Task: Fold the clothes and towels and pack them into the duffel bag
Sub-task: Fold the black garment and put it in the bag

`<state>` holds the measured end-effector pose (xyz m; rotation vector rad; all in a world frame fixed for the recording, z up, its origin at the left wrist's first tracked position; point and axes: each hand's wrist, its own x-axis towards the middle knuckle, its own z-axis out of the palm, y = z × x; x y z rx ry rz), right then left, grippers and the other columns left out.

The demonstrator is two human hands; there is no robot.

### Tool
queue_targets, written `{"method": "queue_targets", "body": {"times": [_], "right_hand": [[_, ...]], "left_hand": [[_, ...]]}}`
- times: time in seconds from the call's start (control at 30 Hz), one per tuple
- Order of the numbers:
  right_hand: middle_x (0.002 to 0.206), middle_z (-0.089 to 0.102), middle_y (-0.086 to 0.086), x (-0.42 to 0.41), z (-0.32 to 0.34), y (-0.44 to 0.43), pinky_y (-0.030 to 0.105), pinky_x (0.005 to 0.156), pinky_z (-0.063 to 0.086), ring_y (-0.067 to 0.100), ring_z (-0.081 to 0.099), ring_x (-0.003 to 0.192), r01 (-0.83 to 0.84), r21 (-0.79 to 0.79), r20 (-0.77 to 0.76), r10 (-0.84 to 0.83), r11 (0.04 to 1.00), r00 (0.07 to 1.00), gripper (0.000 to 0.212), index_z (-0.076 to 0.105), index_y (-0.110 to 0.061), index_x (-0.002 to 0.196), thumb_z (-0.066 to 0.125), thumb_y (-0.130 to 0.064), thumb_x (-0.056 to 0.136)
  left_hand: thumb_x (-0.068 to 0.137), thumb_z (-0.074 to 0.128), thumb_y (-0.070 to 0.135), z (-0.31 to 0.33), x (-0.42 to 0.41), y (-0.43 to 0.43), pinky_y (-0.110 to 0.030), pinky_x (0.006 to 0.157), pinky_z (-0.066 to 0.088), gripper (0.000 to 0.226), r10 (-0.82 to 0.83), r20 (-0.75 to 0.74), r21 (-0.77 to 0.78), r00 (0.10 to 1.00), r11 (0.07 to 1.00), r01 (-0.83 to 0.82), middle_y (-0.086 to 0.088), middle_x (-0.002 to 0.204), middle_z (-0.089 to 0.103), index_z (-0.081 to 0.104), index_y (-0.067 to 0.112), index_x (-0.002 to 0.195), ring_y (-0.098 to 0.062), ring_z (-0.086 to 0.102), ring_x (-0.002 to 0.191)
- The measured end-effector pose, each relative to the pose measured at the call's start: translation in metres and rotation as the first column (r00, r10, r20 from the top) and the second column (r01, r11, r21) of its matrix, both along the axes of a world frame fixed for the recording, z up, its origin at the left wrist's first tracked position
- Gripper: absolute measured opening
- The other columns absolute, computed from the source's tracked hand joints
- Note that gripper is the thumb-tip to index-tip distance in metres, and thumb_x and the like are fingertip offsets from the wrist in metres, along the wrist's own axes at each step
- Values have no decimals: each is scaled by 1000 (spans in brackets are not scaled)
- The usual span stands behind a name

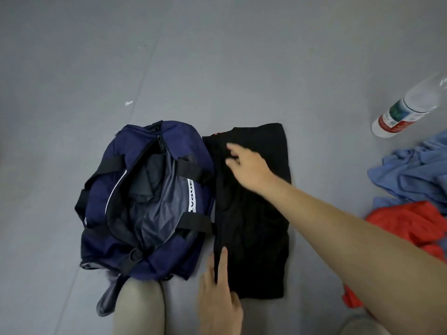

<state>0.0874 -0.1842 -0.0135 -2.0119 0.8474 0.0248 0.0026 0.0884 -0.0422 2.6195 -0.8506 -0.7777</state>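
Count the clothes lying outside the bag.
3: a black garment beside the bag, a blue garment at the right edge, a red garment just below it. Others may lie off-frame.

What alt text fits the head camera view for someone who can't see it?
Two hands touch a folded black garment on a grey floor: the right hand on its far end, the left hand at its near edge. An open navy duffel bag lies beside it; a blue cloth and red cloth lie at right.
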Motion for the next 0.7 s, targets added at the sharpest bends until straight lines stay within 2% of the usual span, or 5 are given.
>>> {"method": "queue_targets", "body": {"times": [0.1,0.17,0.23,0.33,0.7], "right_hand": [[138,56,-1,-82,-22,45,33,105,45,20,56,123,-50,-292,82,77,955,994,35,61,-18,134,48,-20,102],[134,57,-1,-139,-44,78,33,103,49,20,58,121,-106,-441,104,168,891,980,34,65,-19,128,47,-26,101],[143,54,2,-186,-74,102,39,107,47,24,53,132,-322,-535,-47,353,781,934,45,60,-22,136,46,-45,100],[161,32,7,-222,-103,108,47,117,24,28,28,149,-606,-477,-309,525,636,793,71,40,-26,152,40,-68,95],[166,17,5,-262,-102,50,47,120,10,27,8,154,-400,-475,-410,204,784,889,77,20,-27,159,27,-72,97]], "left_hand": [[56,79,4,-9,14,6,-38,102,48,115,-238,107,-16,965,970,241,-1,157,35,28,37,154,-27,51,133],[59,78,2,-22,26,1,-40,108,42,107,-337,184,-23,923,938,346,-1,159,35,34,32,152,-24,40,142],[76,74,13,-33,37,-9,-42,115,35,98,-408,151,30,900,912,408,-3,166,20,23,34,157,-23,24,150],[106,38,37,-56,42,-22,-41,124,16,75,-513,73,138,856,855,500,3,162,-32,-21,44,152,-20,-21,151],[106,23,40,-78,30,-140,-47,123,-7,62,-712,220,106,667,697,710,-5,165,-24,-10,33,158,-26,-25,151]]}}
